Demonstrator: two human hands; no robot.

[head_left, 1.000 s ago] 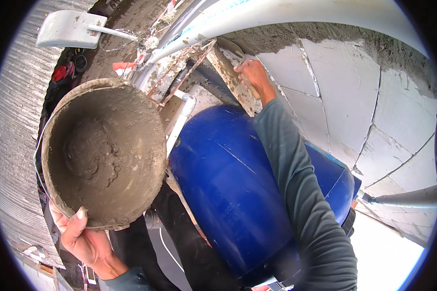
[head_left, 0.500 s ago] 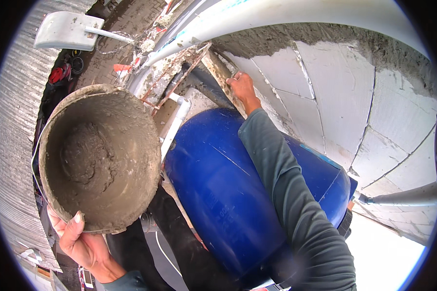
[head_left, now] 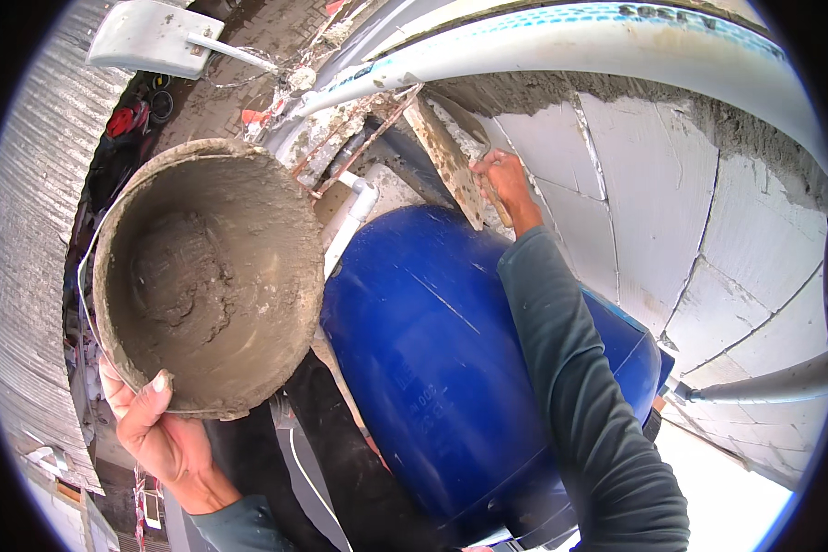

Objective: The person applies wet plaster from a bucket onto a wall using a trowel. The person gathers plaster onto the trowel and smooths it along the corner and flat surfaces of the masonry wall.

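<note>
My left hand (head_left: pixel 163 430) grips the near rim of a mortar-caked bucket (head_left: pixel 281 304), thumb over the edge. The bucket is tilted so its inside faces me, and wet grey mortar (head_left: pixel 182 276) lies at its bottom. My right hand (head_left: pixel 509 182) is closed round the wooden handle of what looks like a trowel (head_left: pixel 499 210); its blade is mostly hidden against the wall. Just left of that hand stands a mortar-smeared board (head_left: pixel 443 156). Below my right forearm lies a large blue plastic drum (head_left: pixel 414 340).
Pale block wall (head_left: pixel 649 184) rises on the right, with grey mortar (head_left: pixel 745 133) along its top. A thick white pipe (head_left: pixel 561 51) curves across above. A thin white pipe (head_left: pixel 351 225) stands between bucket and drum. Rusty bars (head_left: pixel 373 138), a white panel (head_left: pixel 147 41) and corrugated roofing (head_left: pixel 37 230) lie beyond.
My right hand has moved right and a little nearer along the wall, and the wooden handle now shows below it. The bucket sits slightly farther right and higher in view.
</note>
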